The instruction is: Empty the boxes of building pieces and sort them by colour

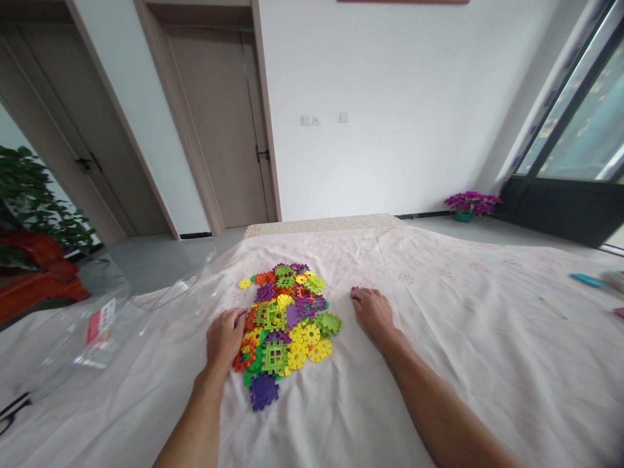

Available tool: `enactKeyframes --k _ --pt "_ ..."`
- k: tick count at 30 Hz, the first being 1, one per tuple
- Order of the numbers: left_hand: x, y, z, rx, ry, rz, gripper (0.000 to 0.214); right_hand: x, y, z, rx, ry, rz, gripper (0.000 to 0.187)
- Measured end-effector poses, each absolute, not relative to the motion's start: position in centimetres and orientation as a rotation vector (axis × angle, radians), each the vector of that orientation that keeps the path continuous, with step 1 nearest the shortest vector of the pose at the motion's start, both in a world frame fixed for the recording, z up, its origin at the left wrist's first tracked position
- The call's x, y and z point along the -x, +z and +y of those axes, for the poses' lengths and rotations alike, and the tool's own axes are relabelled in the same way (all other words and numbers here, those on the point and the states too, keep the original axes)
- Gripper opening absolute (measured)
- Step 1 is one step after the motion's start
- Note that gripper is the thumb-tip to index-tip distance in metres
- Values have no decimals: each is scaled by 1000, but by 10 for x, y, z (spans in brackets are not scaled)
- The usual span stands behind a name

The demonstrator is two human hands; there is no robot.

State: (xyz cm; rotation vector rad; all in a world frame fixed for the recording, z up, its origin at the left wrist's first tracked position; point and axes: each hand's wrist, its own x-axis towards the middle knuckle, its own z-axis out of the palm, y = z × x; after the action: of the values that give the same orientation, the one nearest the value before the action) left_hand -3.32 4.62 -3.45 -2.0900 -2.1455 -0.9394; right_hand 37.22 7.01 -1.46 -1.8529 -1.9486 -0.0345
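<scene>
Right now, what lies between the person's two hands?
In the head view, a pile of colourful plastic pieces lies beside the left hand, then bare pale cloth up to the right hand.

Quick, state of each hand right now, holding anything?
Left hand: at the colorful pile's left edge; grip can't be told.
Right hand: at a purple piece; grip can't be told.

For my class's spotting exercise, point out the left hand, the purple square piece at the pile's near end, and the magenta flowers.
Left hand (225, 335): head view, on its back.
Purple square piece (264, 392): head view, middle of its face.
Magenta flowers (472, 202): head view, middle of the cluster.
</scene>
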Motion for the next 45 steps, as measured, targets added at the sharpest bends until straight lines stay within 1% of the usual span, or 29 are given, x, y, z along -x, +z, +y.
enactKeyframes --k 3,10,14,17,20,23,26,29,31,33,36,38,42,45 --pt "34 -35 46 2092 -912 -2127 34 -376 -21 75 1774 -7 -2006 29" --pt "33 -34 44 2083 -834 -2131 36 -387 -39 94 1696 4 -1918 41" --pt "33 -35 45 2083 -835 -2125 35 -391 -35 95 1743 -45 -1817 41" --pt "34 -36 46 2079 -825 -2133 35 -391 -32 92 1723 -31 -1929 37" --pt "34 -36 46 2087 -814 -2132 36 -390 -32 91 1727 4 -1993 41" --pt "34 -36 45 2091 -816 -2117 36 -390 -31 91 1756 12 -1942 43" --pt "33 -35 45 2087 -811 -2119 36 -389 -28 87 1673 12 -1905 40" --pt "32 -33 44 2086 -803 -2135 35 -382 -24 81 1464 195 -1948 34" --pt "32 -32 44 2086 -804 -2145 35 -373 -20 75 1343 398 -1996 36" --pt "32 -32 44 2089 -809 -2149 35 -363 -16 69 1223 529 -2096 42" --pt "33 -33 44 2093 -823 -2150 35 -355 -11 64 1065 526 -2266 56" --pt "33 -34 45 2090 -834 -2152 35 -354 -9 62 1057 509 -2283 60" --pt "34 -35 45 2089 -833 -2151 34 -358 -9 64 1107 621 -2173 53" --pt "35 -35 46 2098 -827 -2146 36 -361 -8 64 1070 848 -2010 48"
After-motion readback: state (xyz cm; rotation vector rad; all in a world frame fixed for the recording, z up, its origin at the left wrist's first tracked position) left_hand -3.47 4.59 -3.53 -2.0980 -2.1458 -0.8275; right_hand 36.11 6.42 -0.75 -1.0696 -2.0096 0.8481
